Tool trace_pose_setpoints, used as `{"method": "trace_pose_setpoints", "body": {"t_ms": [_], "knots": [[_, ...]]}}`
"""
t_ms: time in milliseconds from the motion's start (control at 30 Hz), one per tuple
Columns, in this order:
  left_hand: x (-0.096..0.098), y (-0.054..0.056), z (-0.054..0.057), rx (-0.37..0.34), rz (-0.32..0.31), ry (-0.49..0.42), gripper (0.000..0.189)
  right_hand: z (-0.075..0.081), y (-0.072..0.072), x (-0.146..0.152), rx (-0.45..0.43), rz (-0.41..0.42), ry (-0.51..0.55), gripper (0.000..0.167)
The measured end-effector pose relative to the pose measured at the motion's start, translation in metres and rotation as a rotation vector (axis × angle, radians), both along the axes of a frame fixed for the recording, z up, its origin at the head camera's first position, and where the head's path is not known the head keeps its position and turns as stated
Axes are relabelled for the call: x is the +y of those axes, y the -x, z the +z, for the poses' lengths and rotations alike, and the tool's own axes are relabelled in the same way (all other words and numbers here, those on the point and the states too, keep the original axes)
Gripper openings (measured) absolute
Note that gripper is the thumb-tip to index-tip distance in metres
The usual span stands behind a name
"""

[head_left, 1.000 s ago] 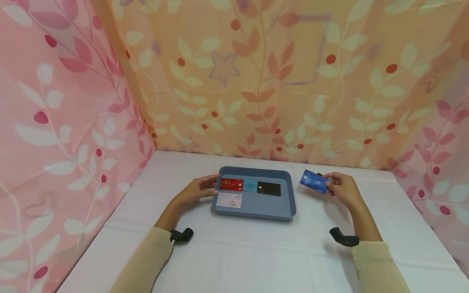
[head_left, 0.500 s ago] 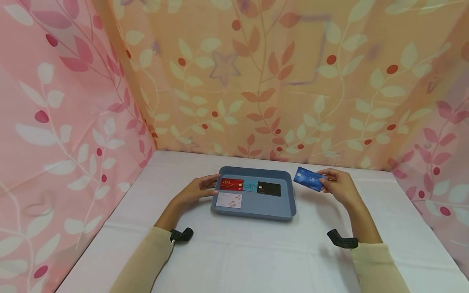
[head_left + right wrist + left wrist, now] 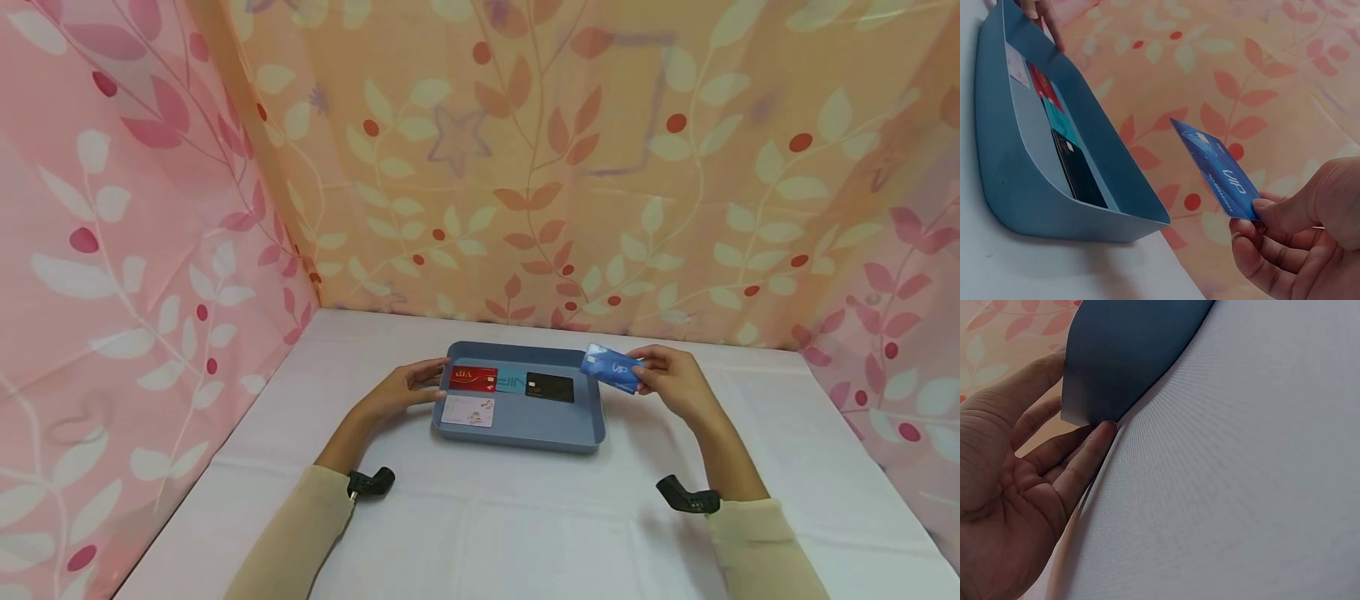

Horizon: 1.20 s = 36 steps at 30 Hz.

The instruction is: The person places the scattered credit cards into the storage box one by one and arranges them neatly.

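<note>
My right hand [image 3: 678, 379] pinches a blue VIP card [image 3: 613, 369] by one end, between thumb and fingers. The card is held tilted in the air, its far end overlapping the right rim of a blue-grey tray [image 3: 547, 432] in the head view. My left hand [image 3: 396, 392] touches the tray's left side with spread fingers; in the left wrist view the fingertips [image 3: 1107, 427] lie at the tray's lower edge. Inside the tray a red VIP card [image 3: 467, 379], a light blue card [image 3: 512, 380] and a black card [image 3: 550, 387] form a row, with a white card [image 3: 468, 411] below the red one.
The tray stands on a white-covered table [image 3: 525, 525]. A floral orange curtain [image 3: 465, 208] closes off the back, and pink floral curtains [image 3: 150, 275] hang at both sides. A black wrist device [image 3: 686, 496] sits on each forearm.
My right hand has moved left with the blue card, from beside the tray to over its right rim. The left hand and the tray have stayed in place.
</note>
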<state>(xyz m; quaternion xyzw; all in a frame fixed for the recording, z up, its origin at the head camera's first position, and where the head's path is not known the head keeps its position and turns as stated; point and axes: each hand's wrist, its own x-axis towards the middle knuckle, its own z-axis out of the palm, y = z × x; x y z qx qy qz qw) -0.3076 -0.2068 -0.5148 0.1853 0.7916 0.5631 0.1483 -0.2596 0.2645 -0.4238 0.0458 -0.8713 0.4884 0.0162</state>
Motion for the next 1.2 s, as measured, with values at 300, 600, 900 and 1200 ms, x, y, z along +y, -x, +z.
{"method": "trace_pose_setpoints", "body": {"t_ms": [300,600,900,1200], "knots": [[0.000,-0.001,0.002,0.009,-0.004,-0.012,0.071,0.001,-0.002,-0.013,-0.002,0.031,0.004,0.028],[0.000,-0.001,0.001,0.005,-0.007,-0.011,0.069,-0.004,-0.002,-0.026,-0.005,0.063,0.011,0.027],[0.001,-0.003,0.003,0.006,0.002,-0.003,0.070,-0.008,-0.006,-0.043,0.007,0.114,0.008,0.026],[0.000,-0.002,0.002,0.006,-0.007,-0.002,0.068,-0.015,-0.009,-0.061,-0.004,0.166,0.010,0.023]]}}
